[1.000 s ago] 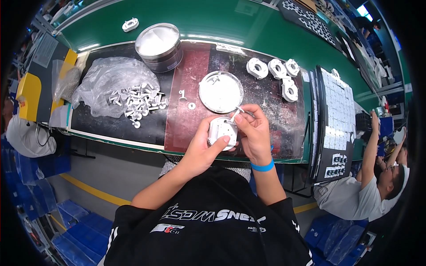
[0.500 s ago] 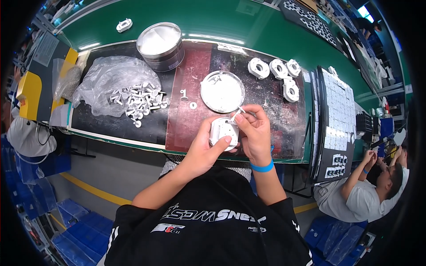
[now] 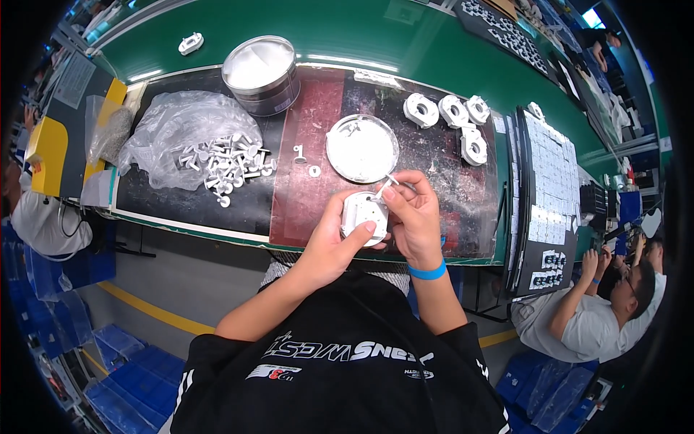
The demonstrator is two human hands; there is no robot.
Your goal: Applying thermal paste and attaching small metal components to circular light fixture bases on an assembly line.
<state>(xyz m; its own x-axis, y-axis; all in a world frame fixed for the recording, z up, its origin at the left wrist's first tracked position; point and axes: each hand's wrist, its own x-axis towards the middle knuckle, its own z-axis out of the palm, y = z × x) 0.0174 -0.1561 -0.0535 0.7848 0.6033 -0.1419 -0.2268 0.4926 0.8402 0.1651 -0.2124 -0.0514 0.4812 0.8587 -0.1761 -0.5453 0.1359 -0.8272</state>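
My left hand [image 3: 331,242] is closed around a round white plastic housing [image 3: 363,215], its thumb lying across the face. In my right hand [image 3: 413,210], a thin white stick [image 3: 385,186] is pinched between thumb and fingers at the housing's upper right edge. Whether the stick's lower end touches the housing is hard to see. Just beyond both hands lies a round lid-like dish [image 3: 365,155] with white paste smeared in it. Left of the dish are a small white stemmed part [image 3: 299,153] and a small white ring [image 3: 314,171].
Several white stemmed parts [image 3: 235,165] spill from a clear plastic bag [image 3: 170,126] at left. Behind stands a tin of white paste [image 3: 262,76]. Several white housings [image 3: 454,113] sit at right, beside stacked black trays [image 3: 546,195]. Another housing [image 3: 191,43] rides the green belt [image 3: 347,36].
The lone housing on the green belt has shifted left, as has a white part behind the trays. My hands, the housing and the stick stay almost in place.
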